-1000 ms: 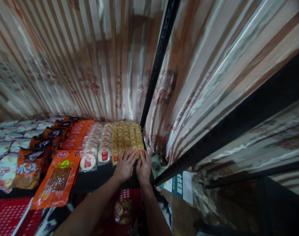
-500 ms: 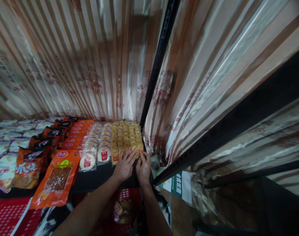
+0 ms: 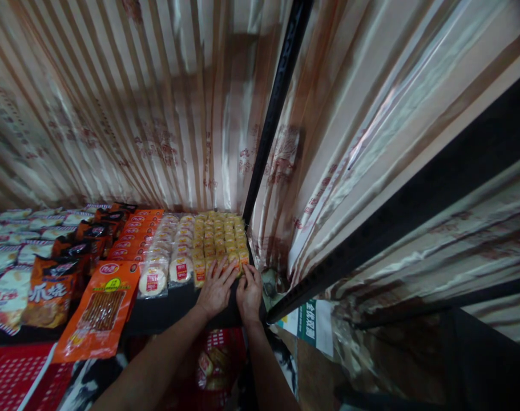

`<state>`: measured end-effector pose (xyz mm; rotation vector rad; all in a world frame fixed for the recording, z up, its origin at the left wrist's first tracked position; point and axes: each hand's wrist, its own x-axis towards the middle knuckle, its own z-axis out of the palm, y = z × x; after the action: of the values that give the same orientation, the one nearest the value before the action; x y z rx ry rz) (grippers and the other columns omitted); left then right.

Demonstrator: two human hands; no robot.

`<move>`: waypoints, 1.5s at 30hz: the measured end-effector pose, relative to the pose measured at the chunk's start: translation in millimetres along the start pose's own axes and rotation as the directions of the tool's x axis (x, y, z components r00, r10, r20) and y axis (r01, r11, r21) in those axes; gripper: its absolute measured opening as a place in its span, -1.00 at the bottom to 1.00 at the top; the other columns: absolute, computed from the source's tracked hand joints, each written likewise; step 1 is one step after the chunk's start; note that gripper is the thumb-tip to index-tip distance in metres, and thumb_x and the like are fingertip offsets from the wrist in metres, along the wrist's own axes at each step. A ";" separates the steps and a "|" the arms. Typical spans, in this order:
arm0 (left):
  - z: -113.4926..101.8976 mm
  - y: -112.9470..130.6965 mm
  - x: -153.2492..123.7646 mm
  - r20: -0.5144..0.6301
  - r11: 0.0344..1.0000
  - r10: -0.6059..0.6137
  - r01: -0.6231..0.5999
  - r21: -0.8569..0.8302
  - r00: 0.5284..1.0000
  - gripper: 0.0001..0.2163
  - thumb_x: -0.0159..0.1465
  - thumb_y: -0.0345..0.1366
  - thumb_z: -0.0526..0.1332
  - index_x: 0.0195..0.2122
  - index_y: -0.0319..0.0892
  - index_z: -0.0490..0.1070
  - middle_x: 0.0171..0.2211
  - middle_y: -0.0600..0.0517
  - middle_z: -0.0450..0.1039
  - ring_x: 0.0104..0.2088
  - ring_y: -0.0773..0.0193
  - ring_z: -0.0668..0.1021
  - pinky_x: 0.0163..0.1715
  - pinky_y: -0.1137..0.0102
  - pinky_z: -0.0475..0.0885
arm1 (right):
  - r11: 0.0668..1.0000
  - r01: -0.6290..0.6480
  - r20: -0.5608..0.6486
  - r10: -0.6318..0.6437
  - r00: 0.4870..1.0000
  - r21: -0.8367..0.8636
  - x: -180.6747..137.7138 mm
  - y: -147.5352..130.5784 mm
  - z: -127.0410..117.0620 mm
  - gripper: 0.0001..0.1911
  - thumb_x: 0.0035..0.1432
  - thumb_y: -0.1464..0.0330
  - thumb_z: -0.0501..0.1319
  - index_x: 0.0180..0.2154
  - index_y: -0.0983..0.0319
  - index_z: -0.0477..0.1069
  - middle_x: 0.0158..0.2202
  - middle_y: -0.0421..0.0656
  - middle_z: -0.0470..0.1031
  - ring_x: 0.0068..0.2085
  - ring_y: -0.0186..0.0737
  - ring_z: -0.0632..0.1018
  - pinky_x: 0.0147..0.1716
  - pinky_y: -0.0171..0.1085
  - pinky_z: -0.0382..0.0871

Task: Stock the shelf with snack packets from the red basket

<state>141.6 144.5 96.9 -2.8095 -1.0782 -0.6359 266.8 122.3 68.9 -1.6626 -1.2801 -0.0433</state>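
Rows of small yellow wrapped snack packets stand packed at the right end of a dark shelf. My left hand lies over the front of these rows, its fingers spread and stretched out against the packets. Beside it, my right hand touches the front right corner packet with its fingertips. Its fingers reach forward slightly bent, and no packet is lifted. Left of the yellow rows are two rows of round white wrapped cakes. The undersides of both hands are hidden.
Orange flat snack packs, orange-and-black bags and white bags line the shelf leftward. A red basket sits below. Black posts and pleated curtains bound the back and right. More wrapped packets lie under my arms.
Both hands stay at the front of the yellow rows, with barely any shift of the fingers. The packets look the same.
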 end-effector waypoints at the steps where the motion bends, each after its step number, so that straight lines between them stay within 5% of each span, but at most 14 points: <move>1: 0.0 -0.1 -0.1 -0.004 1.000 0.003 -0.003 -0.001 1.000 -0.46 0.19 -0.34 0.07 0.22 -0.12 0.06 0.29 0.07 -0.08 0.28 0.06 -0.10 0.21 0.04 -0.10 | 1.000 -0.002 -0.001 0.002 1.000 0.002 -0.2 -0.3 -0.1 -0.58 0.09 0.50 -0.06 -0.06 0.32 0.41 -0.08 0.04 0.37 -0.02 -0.13 0.38 -0.01 -0.08 0.31; 29: 1.5 5.4 -2.8 -0.080 0.994 0.101 -0.098 0.045 0.992 -0.51 0.22 -0.47 -0.02 0.20 -0.16 0.09 0.25 0.00 0.05 0.27 0.19 -0.01 0.20 0.10 0.01 | 0.991 0.009 -0.034 -0.004 0.999 0.132 1.0 3.7 -6.4 -0.63 0.04 0.50 -0.05 -0.22 0.29 0.47 -0.11 0.02 0.48 -0.01 -0.17 0.43 0.02 -0.06 0.29; 45: -5.4 48.8 -88.9 0.051 0.983 0.049 -0.039 -0.180 0.997 -0.56 0.20 -0.48 -0.01 0.14 -0.25 0.20 0.19 -0.11 0.17 0.26 0.12 0.05 0.11 0.16 0.22 | 0.983 -0.107 0.056 0.100 0.993 0.149 -40.9 -31.3 -31.7 -0.64 0.09 0.45 -0.05 -0.16 0.31 0.44 -0.13 0.01 0.48 -0.09 -0.19 0.48 -0.04 -0.14 0.33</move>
<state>112.0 51.0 70.4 -3.0116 -1.0119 -0.6875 241.5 69.3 83.1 -1.6042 -1.2006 0.1541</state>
